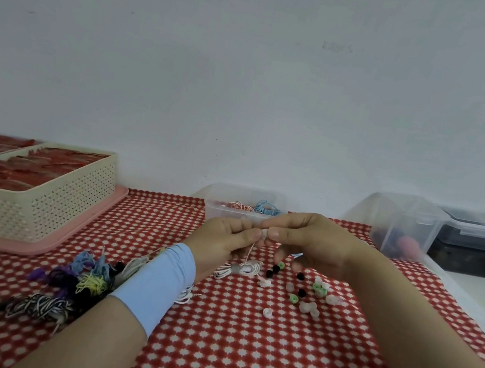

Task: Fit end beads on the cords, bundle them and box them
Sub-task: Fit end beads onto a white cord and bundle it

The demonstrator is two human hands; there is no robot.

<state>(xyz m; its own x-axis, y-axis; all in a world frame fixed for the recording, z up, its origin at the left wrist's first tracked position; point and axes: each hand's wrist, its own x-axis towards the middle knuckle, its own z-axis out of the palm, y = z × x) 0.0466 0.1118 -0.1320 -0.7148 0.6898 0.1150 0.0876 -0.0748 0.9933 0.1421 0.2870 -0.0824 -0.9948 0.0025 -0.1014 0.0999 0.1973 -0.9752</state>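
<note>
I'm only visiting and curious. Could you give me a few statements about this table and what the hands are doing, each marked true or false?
1. The left hand pinches a white cord, and the right hand pinches a pale bead at its end. True.
2. The clear box behind the hands holds coloured cords. True.
3. The cream basket stands on a blue tray. False: it stands on a pink tray.
4. The loose beads lie inside the clear box. False: they lie on the checked cloth, below the right hand.
</note>
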